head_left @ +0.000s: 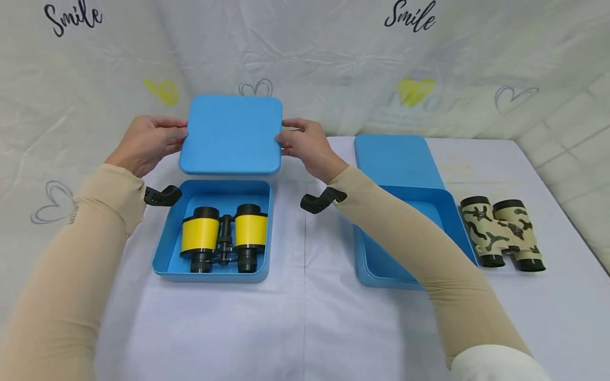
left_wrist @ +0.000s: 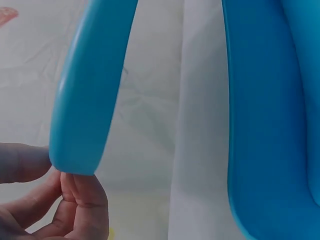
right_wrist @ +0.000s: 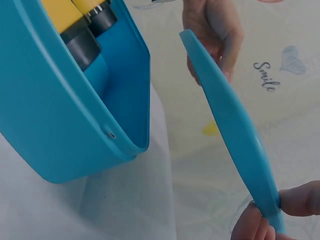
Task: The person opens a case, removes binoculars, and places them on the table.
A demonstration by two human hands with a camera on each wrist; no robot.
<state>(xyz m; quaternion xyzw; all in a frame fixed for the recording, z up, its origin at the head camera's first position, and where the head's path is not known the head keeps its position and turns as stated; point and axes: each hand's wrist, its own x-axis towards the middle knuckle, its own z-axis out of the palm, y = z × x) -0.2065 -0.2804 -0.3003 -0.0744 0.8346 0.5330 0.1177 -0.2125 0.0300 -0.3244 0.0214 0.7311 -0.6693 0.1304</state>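
A blue lid (head_left: 232, 135) is held up by its two short sides, tilted, above the far edge of a blue box (head_left: 164, 259). My left hand (head_left: 153, 142) pinches its left edge, thumb on one face and fingers on the other. At the opposite edge my right hand (head_left: 307, 145) pinches it the same way. In the right wrist view the lid (right_wrist: 232, 125) shows edge-on between both hands, apart from the box (right_wrist: 65, 140). Inside the box lie yellow and black binoculars (head_left: 200, 234), eyepieces toward me.
To the right stands a second blue box (head_left: 364, 264), partly hidden under my right forearm. Another blue lid (head_left: 397, 161) lies behind it. Camouflage-patterned binoculars (head_left: 500, 233) rest on the white tablecloth (head_left: 286, 328) beside that box. A printed curtain (head_left: 329, 53) hangs behind the table.
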